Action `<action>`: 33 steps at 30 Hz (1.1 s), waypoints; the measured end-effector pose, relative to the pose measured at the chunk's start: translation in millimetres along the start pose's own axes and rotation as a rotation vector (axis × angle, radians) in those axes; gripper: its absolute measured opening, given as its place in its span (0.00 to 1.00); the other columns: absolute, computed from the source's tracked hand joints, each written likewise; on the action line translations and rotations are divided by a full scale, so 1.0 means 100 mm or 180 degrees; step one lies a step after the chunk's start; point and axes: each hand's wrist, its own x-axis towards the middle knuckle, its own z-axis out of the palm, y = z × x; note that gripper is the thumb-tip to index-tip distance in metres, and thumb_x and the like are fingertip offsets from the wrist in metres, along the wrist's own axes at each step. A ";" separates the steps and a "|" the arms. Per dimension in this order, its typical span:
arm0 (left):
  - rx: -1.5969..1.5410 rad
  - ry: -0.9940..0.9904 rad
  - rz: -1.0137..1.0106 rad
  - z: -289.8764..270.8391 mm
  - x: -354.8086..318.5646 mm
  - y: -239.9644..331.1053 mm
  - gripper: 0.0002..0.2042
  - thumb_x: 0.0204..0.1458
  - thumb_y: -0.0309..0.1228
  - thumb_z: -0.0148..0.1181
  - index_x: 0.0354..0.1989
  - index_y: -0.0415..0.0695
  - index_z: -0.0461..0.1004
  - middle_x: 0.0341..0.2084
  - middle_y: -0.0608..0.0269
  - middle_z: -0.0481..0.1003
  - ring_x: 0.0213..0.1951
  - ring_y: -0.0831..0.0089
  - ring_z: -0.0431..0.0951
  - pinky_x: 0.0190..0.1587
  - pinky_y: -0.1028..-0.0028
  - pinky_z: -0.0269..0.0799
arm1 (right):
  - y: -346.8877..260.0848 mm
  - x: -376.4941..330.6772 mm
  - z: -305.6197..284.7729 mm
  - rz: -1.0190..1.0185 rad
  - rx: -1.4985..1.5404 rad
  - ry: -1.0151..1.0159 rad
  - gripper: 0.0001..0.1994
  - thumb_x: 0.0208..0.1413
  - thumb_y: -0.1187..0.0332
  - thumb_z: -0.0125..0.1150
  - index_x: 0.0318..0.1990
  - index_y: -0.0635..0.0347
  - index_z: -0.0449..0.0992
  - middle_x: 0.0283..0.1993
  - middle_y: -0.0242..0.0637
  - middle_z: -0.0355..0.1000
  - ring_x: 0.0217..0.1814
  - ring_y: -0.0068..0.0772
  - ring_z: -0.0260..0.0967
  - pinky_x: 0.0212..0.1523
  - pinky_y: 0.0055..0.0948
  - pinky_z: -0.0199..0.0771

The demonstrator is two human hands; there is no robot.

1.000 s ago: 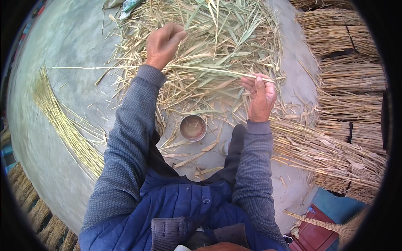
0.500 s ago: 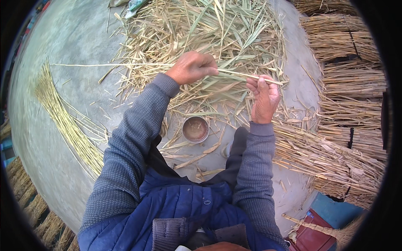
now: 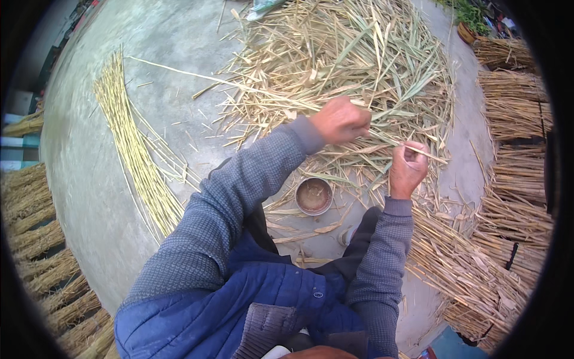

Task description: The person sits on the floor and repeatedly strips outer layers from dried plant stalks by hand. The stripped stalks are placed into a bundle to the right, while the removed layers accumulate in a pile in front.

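Your left hand (image 3: 341,119) and right hand (image 3: 408,167) are both clamped on one straw stalk (image 3: 239,88); metal bowl (image 3: 314,195) at 6 o'clock.

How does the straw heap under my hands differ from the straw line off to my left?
The loose heap is a wide, tangled spread with stems and flat leaves pointing every way; the laid row is a narrow strip of stems lying parallel. The heap looks paler with greenish blades; the row is a more even yellow. Both hands, left hand and right hand, work over the heap; the row lies untouched. Both rest on the concrete floor.
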 end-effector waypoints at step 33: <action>0.1600 -0.4266 -0.4173 -1.54 -6.77 0.61 0.19 0.32 0.47 0.76 0.32 0.52 0.84 0.37 0.57 0.82 0.48 0.57 0.81 0.52 0.59 0.75 | 0.65 0.16 -1.18 0.0461 0.1017 -0.0489 0.24 0.57 0.67 0.66 0.55 0.74 0.67 0.46 0.47 0.75 0.42 0.26 0.75 0.41 0.24 0.74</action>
